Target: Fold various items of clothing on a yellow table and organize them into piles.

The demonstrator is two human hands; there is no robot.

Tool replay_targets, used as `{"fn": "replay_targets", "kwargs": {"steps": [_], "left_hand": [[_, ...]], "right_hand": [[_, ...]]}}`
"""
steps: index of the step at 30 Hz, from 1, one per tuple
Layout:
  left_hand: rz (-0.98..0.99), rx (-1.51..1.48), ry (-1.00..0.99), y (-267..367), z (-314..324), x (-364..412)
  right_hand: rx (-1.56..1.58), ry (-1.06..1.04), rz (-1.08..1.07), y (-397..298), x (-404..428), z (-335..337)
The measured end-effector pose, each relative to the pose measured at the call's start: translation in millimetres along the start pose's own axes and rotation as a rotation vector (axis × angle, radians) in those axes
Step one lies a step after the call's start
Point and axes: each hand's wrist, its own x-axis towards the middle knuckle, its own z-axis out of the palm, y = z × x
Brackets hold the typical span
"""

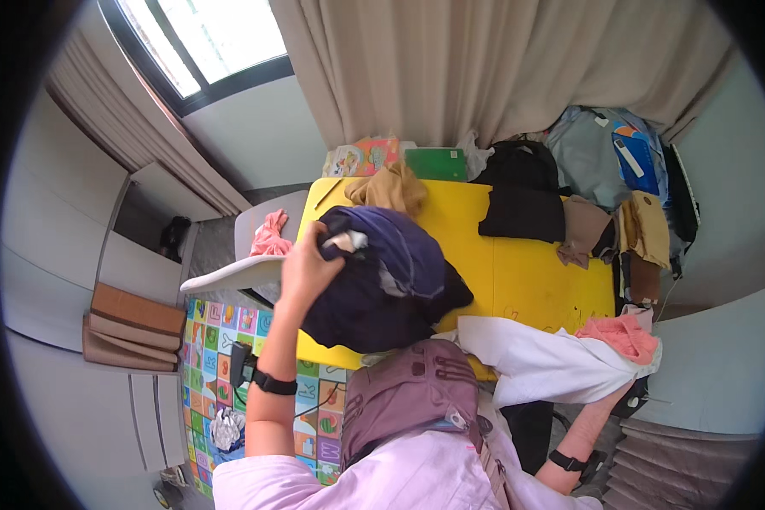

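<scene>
My left hand [309, 264] grips the edge of a dark navy garment [363, 306] heaped on the left part of the yellow table [459, 217]. A purple-blue piece of cloth [414, 248] forms the top of this heap, and a small pale patch shows by my fingertips. At the right, a white garment [535, 357] covers my right hand, leaving only the wrist [617, 396] and forearm in sight. A coral knitted cloth [618, 335] lies against the white one's far end. How my right fingers are set is hidden.
Folded black cloth [523, 213], brown cloth [583, 226] and yellow cloth [644, 223] line the table's right side. Tan cloth [389, 188] sits at the back edge. A chair [242, 271] with pink cloth [271, 234] stands left. A mauve bag [414, 398] hangs at my front.
</scene>
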Motion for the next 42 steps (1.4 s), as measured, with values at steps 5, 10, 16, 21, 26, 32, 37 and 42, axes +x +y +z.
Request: {"fn": "replay_targets", "kwargs": {"steps": [5, 10, 16, 21, 26, 32, 37, 42], "left_hand": [[0.049, 0.103, 0.188, -25.3, -17.2, 42.6], [-0.037, 0.293, 0.201, -165.3, 108.9, 37.5], [-0.172, 0.06, 0.144, -160.7, 117.9, 31.4], [-0.063, 0.328, 0.131, -108.5, 69.0, -3.4], [0.309, -0.131, -0.062, -23.0, 104.0, -51.8], [0.467, -0.093, -0.712, -66.6, 286.0, -142.2], [0.541, -0.17, -0.693, -44.2, 283.3, -144.7], [0.409, -0.21, -0.699, -30.4, 219.9, -94.6]], "right_hand": [[-0.019, 0.102, 0.063, -10.9, -30.7, 10.9], [0.132, 0.181, 0.09, -15.2, -49.6, 31.4], [0.324, -0.216, 0.143, 36.1, 42.1, -95.9], [0.083, -0.555, -0.036, 3.5, 66.7, -99.6], [0.045, -0.062, -0.307, -62.8, 23.0, -44.5], [0.006, 0.091, -0.323, -41.4, -2.7, -19.3], [0.033, 0.167, -0.29, -31.0, -9.6, -33.0], [0.077, 0.195, -0.241, -29.2, -8.6, -42.7]]}}
